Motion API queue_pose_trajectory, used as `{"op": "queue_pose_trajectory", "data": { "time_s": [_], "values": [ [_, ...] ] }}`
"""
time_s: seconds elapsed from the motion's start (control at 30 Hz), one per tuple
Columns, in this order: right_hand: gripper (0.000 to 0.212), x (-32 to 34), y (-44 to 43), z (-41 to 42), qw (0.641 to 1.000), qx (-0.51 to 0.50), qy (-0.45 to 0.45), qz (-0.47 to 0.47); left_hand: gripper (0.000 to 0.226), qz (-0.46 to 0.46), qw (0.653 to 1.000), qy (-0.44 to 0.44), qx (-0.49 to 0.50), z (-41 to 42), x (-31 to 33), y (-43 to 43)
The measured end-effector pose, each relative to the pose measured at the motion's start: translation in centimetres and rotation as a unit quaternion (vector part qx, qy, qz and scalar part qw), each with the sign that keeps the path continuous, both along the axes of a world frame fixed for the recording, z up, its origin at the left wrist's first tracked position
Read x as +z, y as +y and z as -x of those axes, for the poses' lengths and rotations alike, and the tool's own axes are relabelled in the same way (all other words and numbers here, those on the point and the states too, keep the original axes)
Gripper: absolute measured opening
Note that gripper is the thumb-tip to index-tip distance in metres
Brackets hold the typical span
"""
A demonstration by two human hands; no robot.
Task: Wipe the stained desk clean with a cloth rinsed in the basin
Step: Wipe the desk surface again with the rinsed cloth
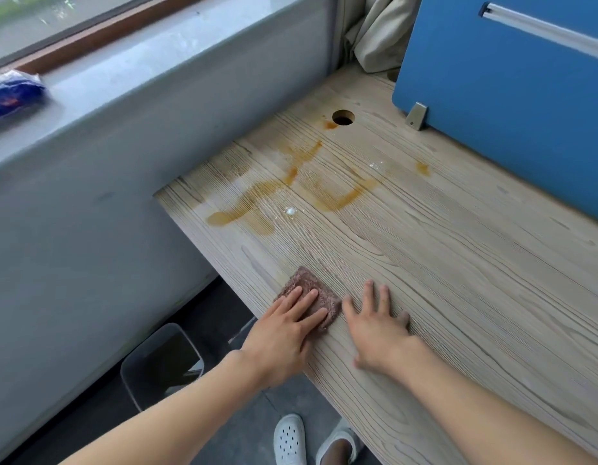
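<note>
A folded brown cloth lies near the front edge of the pale wood-grain desk. My left hand presses flat on the cloth with straight fingers. Just to the right of the cloth, my right hand rests flat on the bare desk, its fingers spread. Brown stain streaks spread across the far left part of the desk, with a second streak and a small spot further right. Small white specks lie between the streaks. A basin stands on the floor below the desk's left end.
A blue divider panel stands along the desk's right side on a metal clamp. A round cable hole is near the far stains. A grey windowsill with a blue packet runs along the left. Beige fabric hangs at the back.
</note>
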State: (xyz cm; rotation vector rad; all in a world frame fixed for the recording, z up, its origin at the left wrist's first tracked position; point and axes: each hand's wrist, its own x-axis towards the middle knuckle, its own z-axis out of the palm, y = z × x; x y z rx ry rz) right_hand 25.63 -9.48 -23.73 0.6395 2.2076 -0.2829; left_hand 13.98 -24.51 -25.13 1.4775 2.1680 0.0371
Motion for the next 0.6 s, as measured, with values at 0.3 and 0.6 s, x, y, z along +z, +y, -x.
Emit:
{"op": "queue_pose_trajectory", "data": {
  "time_s": [0.3,0.6],
  "values": [
    [0.098,0.0,-0.1,0.4,1.0,-0.009,-0.004,0.006,0.064,-0.011,1.0,0.013,0.015,-1.1,-0.1,-1.5],
    [0.098,0.0,-0.1,0.3,1.0,-0.006,-0.007,0.003,0.061,-0.017,0.997,0.035,0.06,-0.1,-0.7,-1.7]
  ]
}}
